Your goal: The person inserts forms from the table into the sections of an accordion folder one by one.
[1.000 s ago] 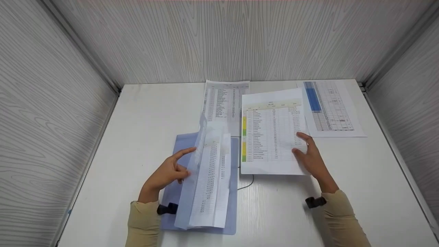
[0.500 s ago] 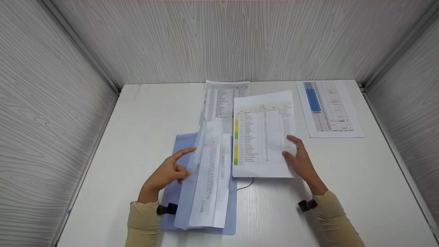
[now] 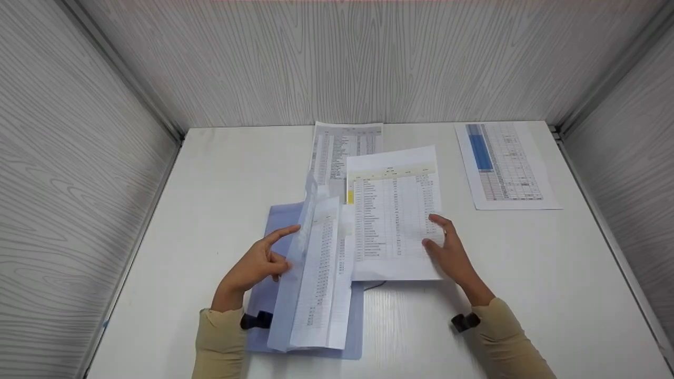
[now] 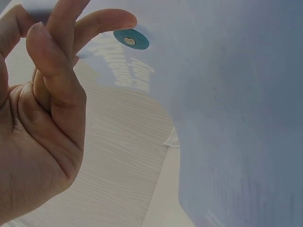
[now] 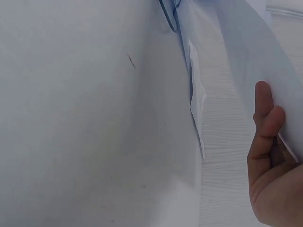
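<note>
One blue folder (image 3: 274, 226) on the worktop (image 3: 526, 273), four printed sheets (image 3: 395, 221) in view, two hands (image 3: 253, 266), two wrist cameras (image 3: 463, 321)

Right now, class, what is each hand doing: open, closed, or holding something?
Left hand: holds up the flap of the blue folder, fingers curled on its edge.
Right hand: grips the right edge of the printed sheet.
</note>
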The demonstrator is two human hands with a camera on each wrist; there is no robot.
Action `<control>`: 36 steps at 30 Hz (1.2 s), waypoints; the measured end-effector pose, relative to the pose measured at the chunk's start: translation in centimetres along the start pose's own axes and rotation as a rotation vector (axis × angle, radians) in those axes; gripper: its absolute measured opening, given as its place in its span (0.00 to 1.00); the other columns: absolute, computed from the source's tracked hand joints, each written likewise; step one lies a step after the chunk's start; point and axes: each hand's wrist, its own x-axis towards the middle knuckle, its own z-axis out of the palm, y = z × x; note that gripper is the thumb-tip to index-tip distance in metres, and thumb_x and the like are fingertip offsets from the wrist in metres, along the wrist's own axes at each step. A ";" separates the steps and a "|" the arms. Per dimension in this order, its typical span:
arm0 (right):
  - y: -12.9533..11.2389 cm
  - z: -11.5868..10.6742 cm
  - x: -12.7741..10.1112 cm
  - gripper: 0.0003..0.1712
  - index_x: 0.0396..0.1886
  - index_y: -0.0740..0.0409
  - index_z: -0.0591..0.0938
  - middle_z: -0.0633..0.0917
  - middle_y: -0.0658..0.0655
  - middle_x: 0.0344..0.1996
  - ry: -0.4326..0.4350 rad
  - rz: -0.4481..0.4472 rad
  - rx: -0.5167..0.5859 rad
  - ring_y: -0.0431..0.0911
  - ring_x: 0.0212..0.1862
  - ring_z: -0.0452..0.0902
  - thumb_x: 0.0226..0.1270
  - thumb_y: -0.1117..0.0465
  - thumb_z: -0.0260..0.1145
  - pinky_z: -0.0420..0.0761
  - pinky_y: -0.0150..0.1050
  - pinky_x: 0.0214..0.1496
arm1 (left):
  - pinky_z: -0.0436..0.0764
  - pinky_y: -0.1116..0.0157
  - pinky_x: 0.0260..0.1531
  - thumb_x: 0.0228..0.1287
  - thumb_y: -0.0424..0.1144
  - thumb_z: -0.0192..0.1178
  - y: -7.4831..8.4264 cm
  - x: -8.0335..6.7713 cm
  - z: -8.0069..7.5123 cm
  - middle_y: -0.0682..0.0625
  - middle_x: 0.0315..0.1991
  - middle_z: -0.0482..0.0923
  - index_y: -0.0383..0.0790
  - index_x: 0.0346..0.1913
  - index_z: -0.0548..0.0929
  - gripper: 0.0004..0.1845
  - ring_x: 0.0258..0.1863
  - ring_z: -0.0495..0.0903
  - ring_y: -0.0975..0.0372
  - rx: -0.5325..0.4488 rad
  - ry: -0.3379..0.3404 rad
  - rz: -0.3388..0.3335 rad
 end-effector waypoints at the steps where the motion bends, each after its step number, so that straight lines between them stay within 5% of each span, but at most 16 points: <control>1: 0.0 0.1 -0.2 0.34 0.72 0.61 0.58 0.57 0.65 0.73 -0.007 0.002 0.004 0.59 0.77 0.44 0.68 0.68 0.58 0.44 0.56 0.76 | 0.73 0.70 0.20 0.58 0.22 0.54 0.0 0.0 0.0 0.59 0.10 0.60 0.39 0.75 0.56 0.40 0.12 0.63 0.68 -0.001 0.001 -0.003; 23: 1.0 1.7 -4.4 0.37 0.73 0.49 0.59 0.56 0.58 0.75 -0.069 0.059 0.095 0.56 0.77 0.46 0.67 0.60 0.63 0.48 0.58 0.74 | 0.74 0.71 0.19 0.58 0.22 0.55 -0.2 0.3 0.1 0.59 0.09 0.64 0.40 0.75 0.56 0.41 0.11 0.66 0.68 -0.011 -0.002 -0.002; 30: 1.0 1.9 -5.5 0.43 0.75 0.41 0.55 0.53 0.55 0.76 -0.164 0.105 0.172 0.52 0.60 0.68 0.64 0.57 0.66 0.74 0.39 0.54 | 0.73 0.70 0.20 0.57 0.23 0.55 -0.1 0.3 0.1 0.57 0.10 0.63 0.40 0.75 0.56 0.41 0.12 0.65 0.68 -0.001 0.010 -0.016; 36: 1.4 2.4 -6.1 0.49 0.75 0.40 0.53 0.54 0.58 0.74 -0.283 0.151 0.186 0.50 0.53 0.72 0.60 0.59 0.69 0.75 0.35 0.50 | 0.73 0.71 0.20 0.57 0.23 0.55 0.1 0.3 0.2 0.54 0.10 0.62 0.40 0.75 0.57 0.41 0.12 0.66 0.68 0.011 0.016 -0.018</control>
